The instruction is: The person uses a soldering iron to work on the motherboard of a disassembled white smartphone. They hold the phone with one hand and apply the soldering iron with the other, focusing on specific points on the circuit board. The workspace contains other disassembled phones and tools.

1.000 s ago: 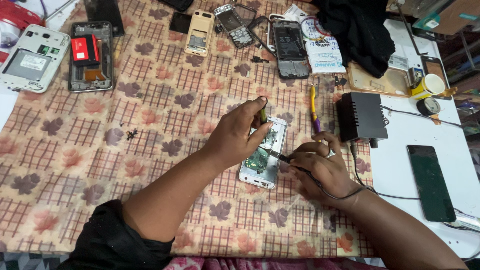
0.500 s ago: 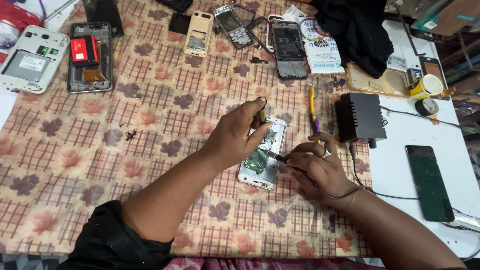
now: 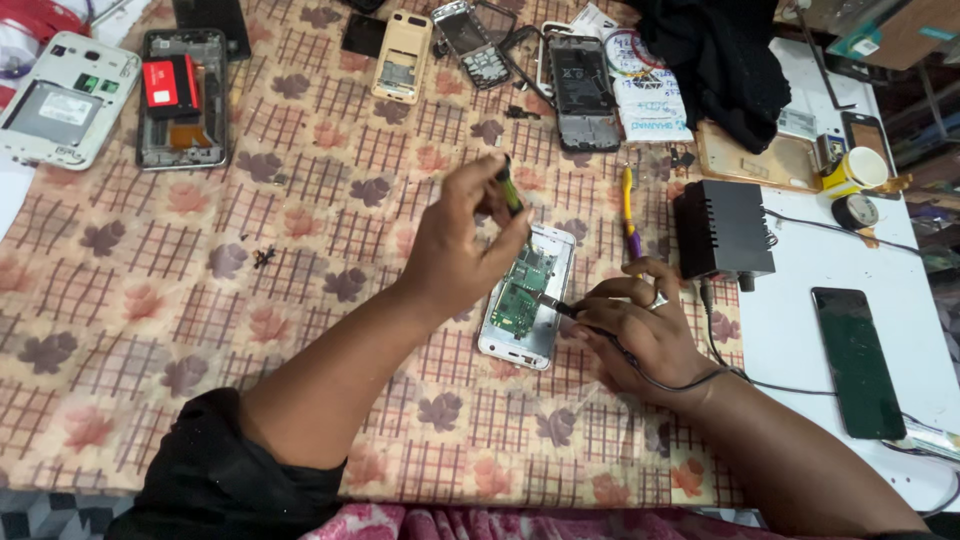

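Note:
An opened white phone (image 3: 527,298) with its green circuit board bared lies on the patterned cloth (image 3: 300,300). My left hand (image 3: 460,240) is raised just above the phone's top and pinches a small dark, yellow-green part (image 3: 511,189) between its fingers. My right hand (image 3: 640,330) rests at the phone's right side and grips a thin corded soldering tool (image 3: 560,306); its tip touches the circuit board.
Several stripped phones and back covers (image 3: 180,95) lie along the far edge of the cloth. A black power box (image 3: 722,228) and a yellow-purple screwdriver (image 3: 630,212) sit right of the phone. A dark phone (image 3: 858,360), a yellow cup (image 3: 858,168) and black fabric (image 3: 715,60) occupy the white table.
My left hand has lifted off the phone's top edge, carrying the small dark part upward. The right hand keeps the tool tip on the board.

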